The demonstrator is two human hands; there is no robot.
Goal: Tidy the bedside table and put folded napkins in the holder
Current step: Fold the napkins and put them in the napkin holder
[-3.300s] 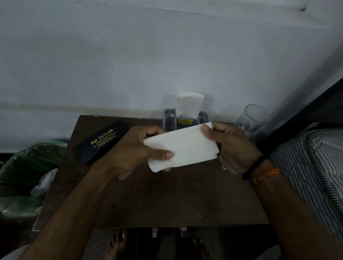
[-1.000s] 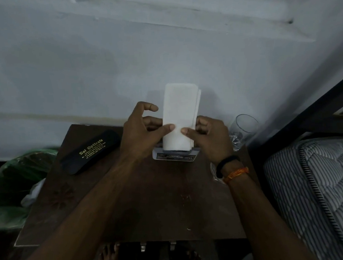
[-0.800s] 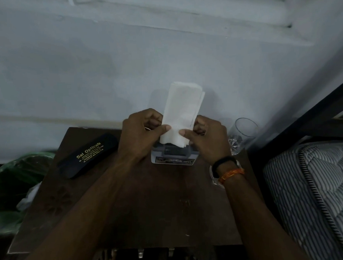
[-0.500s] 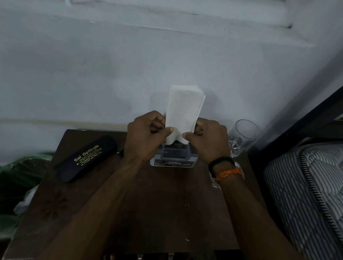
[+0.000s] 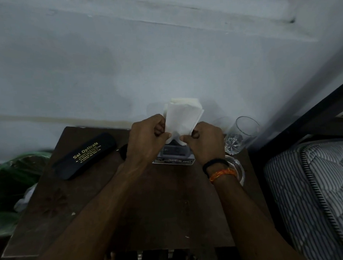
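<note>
Head view: two hands, left (image 5: pixel 147 139) and right (image 5: pixel 205 142), pinch one folded napkin (image 5: pixel 183 119) over one holder (image 5: pixel 174 154)

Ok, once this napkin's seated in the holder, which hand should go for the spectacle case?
Left, probably. The left hand is on the same side as the spectacle case. The right hand would have to cross over the holder and napkin.
</note>
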